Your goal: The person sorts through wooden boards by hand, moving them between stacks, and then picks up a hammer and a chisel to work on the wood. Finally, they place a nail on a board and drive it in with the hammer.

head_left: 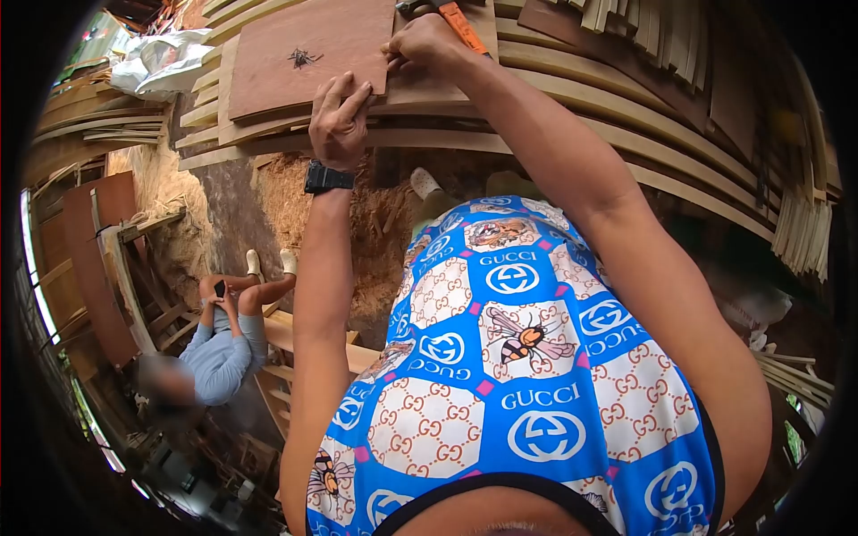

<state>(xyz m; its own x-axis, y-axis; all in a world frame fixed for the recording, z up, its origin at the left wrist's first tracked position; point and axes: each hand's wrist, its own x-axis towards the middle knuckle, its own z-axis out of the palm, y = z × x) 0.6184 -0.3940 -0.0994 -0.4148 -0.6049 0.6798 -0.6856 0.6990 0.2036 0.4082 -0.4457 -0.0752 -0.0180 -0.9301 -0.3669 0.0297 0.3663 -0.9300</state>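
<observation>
A reddish-brown board point(268, 85) lies on stacked wooden strips, with a small pile of dark nails point(304, 59) on it. My left hand point(340, 121), with a black watch point(327, 178) on its wrist, rests on the board's near right corner, fingers apart. At the board's right edge my right hand point(424, 45) is closed, its fingers curled down; what they pinch, if anything, is too small to make out. Just beyond and beside that hand lies a hammer point(462, 29) with an orange and black handle.
Long wooden strips point(617, 100) extend to the right, with more bundles point(809, 223) at the far right. At the lower left a person in blue point(221, 366) sits holding a dark phone. A white plastic sack point(165, 62) lies at the upper left.
</observation>
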